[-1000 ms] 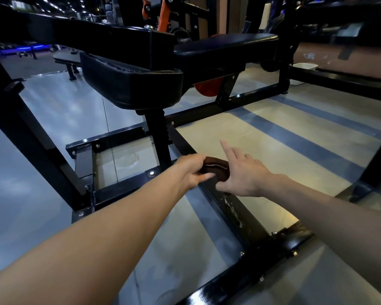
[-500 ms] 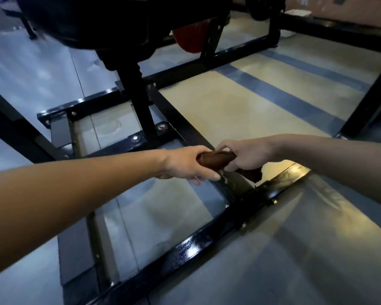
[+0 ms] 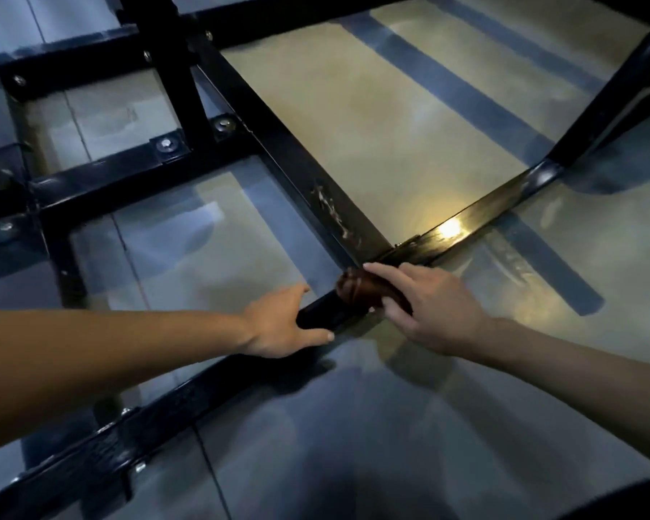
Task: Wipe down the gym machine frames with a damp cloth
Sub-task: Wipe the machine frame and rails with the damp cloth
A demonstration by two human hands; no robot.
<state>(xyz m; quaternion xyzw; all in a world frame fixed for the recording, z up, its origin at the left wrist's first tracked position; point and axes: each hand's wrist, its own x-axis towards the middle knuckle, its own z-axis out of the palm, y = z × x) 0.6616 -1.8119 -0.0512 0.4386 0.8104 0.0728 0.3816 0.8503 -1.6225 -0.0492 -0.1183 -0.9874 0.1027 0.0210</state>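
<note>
The black steel base frame point(image 3: 278, 144) of the gym machine lies low on the floor, its centre bar meeting a near crossbar point(image 3: 477, 215). A bunched brown cloth point(image 3: 355, 290) sits on the crossbar just by that junction. My right hand point(image 3: 432, 305) holds the cloth against the bar, index finger laid over it and thumb under its near side. My left hand point(image 3: 282, 324) straddles the same crossbar just left of the cloth, fingers on the far side and thumb on the near side.
A black upright post point(image 3: 166, 69) bolted to a plate point(image 3: 167, 144) rises at the upper left. Another slanted black strut point(image 3: 608, 103) stands at the right. The glossy grey floor point(image 3: 391, 125) has dark blue stripes and glare spots.
Both hands and the cloth have slid down the centre bar to its junction with the near crossbar. My left hand let go of the cloth and took the bar. The view tilted down.
</note>
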